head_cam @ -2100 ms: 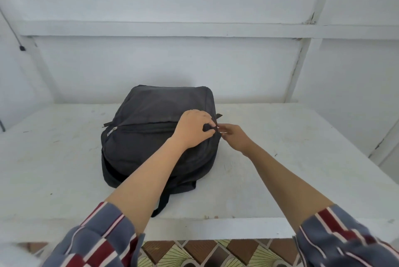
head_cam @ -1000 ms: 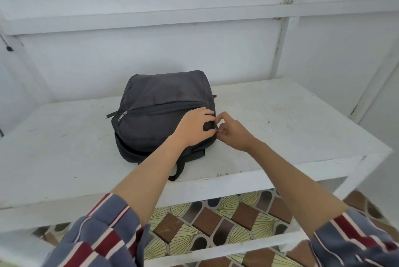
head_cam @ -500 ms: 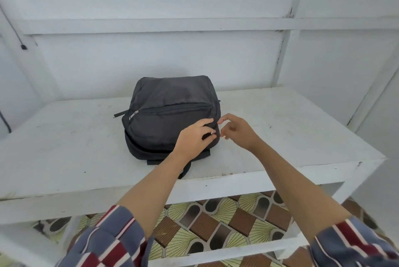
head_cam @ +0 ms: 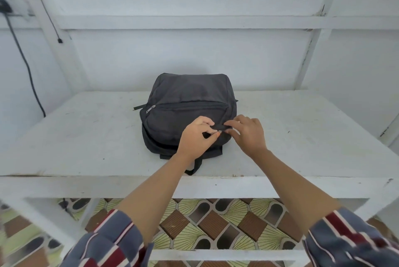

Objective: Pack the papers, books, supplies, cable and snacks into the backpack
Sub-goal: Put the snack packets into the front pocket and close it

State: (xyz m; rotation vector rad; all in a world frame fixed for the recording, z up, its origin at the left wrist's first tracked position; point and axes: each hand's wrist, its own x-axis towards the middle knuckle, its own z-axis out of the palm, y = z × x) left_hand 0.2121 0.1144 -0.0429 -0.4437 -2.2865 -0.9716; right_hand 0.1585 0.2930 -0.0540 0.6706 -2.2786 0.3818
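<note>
BAG: dark grey fabric backpack (head_cam: pixel 185 94) lies flat, front panel up, mid-table on white painted wooden table (head_cam: pixel 86 137).
MAIN ZIP: small silver metal zip pull (head_cam: pixel 219 132) sits at the bag's near R corner, btwn the 2 hands.
L HAND: left hand (head_cam: pixel 195 137) pinches the zip pull btwn thumb + index. Other fingers curled in.
R HAND: right hand (head_cam: pixel 248 135) is just R of the pull, palm down, fingers bent. Index tip lies on the fabric above the zip line, thumb below it. Cannot tell if it pinches the fabric or only rests on it.
FRONT POCKET: 2nd silver pull (head_cam: pixel 151 108) at L end of the pocket zip. Zip line runs closed across the panel.
STRAP: black webbing strap (head_cam: pixel 195 166) trails from the bag's near end toward the table's front edge, partly behind the L forearm.
SLEEVES: blue/red/white striped sleeves (head_cam: pixel 112 243), pushed up both forearms.
WALL: black cable (head_cam: pixel 28 66) hangs on the white wall, far L.
FLOOR: brown + yellow patterned tiles (head_cam: pixel 216 223) under the table.
</note>
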